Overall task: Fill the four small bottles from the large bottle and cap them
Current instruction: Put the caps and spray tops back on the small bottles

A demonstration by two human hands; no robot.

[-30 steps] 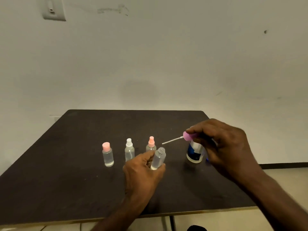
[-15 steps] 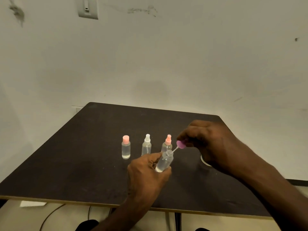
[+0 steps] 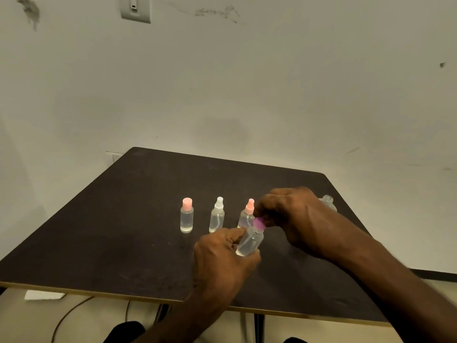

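While the left hand grips the fourth small clear plastic bottle round its lower body and holds it tilted just above the dark brown counter, the right hand pinches the purple spray cap at the bottle's neck, so both grips are clenched on a part of the same thing. The bottle looks light and thin-walled, likely to dent under a hard squeeze and to push liquid up through the open neck; a hold low on the body, as here, seems the safest. Its smooth sides could be slippery if wet. The cap is small and rigid, best turned by its sides with the fingertips, and whether its dip tube is fully inside cannot be told.

Behind the hands stand three capped small bottles in a row: the clear bottle with a flat pink cap, the clear bottle with a white spray top, and the clear bottle with a pink spray top, which is just beside the right hand's fingers. The large clear bottle stands open near the counter's right edge, mostly hidden behind the right hand.

The counter is matt, flat and dark, with a pale edge band, set close to a scuffed off-white wall carrying a light switch. A cable and a scrap of white paper lie on the floor below.
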